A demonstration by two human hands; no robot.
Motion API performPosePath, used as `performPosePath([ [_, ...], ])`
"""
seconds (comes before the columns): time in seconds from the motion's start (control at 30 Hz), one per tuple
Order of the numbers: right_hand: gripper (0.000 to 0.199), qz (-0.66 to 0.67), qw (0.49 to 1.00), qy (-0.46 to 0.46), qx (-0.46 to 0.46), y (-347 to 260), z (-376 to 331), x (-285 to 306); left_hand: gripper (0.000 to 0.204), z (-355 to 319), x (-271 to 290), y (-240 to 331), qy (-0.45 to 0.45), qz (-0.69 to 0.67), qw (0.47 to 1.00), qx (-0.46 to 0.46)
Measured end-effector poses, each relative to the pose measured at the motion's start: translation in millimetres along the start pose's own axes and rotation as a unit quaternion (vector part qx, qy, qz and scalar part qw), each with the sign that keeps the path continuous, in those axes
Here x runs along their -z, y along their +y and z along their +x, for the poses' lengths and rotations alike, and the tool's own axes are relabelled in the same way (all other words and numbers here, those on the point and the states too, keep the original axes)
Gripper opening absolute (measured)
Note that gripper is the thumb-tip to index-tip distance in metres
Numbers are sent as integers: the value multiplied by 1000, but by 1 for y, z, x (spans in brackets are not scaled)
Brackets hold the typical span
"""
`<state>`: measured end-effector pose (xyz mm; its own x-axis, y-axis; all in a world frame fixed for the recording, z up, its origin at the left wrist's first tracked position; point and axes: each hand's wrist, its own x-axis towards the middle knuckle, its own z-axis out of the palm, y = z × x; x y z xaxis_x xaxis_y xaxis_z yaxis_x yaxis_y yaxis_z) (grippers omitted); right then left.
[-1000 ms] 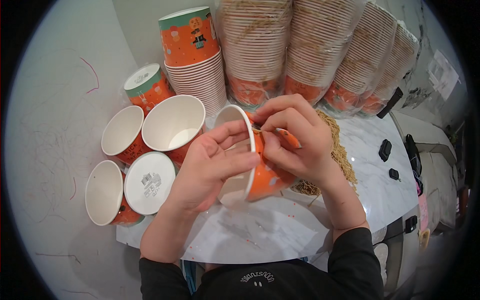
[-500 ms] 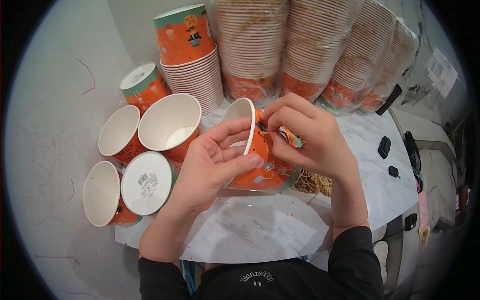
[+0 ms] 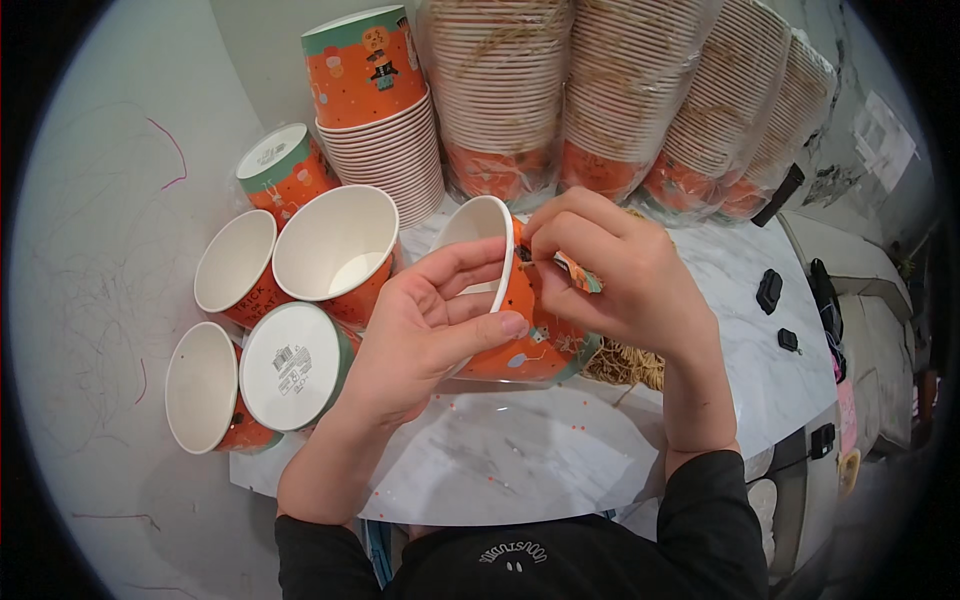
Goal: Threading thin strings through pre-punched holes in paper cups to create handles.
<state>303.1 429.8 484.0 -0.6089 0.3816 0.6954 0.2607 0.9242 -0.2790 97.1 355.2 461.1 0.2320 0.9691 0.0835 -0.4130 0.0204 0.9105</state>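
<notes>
Two bare hands meet at one orange paper cup with a white rolled rim and a green band at its base (image 3: 535, 340), which lies between them above the near part of the white marble-patterned tabletop (image 3: 520, 450). Its long axis is tipped well over: the mouth faces the left hand (image 3: 425, 325), while the green-banded base points away to the right and somewhat down, under the right hand (image 3: 620, 280). The left hand is the nearer to the opening and grips the wall at the rim, fingers reaching inside the mouth, thumb pressed on the printed outside. On the other side of that wall, the right hand is pinched around a small, creased orange-and-green piece of what looks like paper (image 3: 578, 273), its fingertips close against the cup's outer face just below the rim. Whether that piece is attached to the cup cannot be told, since the fingers cover its other end; whether the base touches the table is also unclear. Straw-coloured shredded strands (image 3: 625, 365) lie just beyond the right wrist, and an upturned cup with a white round bottom (image 3: 290, 365) lies left of the left hand.
</notes>
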Motion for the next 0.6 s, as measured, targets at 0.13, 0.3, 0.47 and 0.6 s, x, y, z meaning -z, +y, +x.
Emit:
performPosePath([
  [0.13,16,1,1000,-7,-9,1,0,0,64,-1,-3,1,14,-2,1000,-3],
  [0.3,16,-14,1000,-7,13,1,0,-1,63,0,0,0,-1,-3,1000,2],
  [0.47,15,-21,1000,-12,17,1,1,-2,58,1,3,-4,-3,6,1000,-13],
  [0.6,14,-21,999,-21,22,5,-1,-4,41,7,6,-10,41,-63,996,43],
])
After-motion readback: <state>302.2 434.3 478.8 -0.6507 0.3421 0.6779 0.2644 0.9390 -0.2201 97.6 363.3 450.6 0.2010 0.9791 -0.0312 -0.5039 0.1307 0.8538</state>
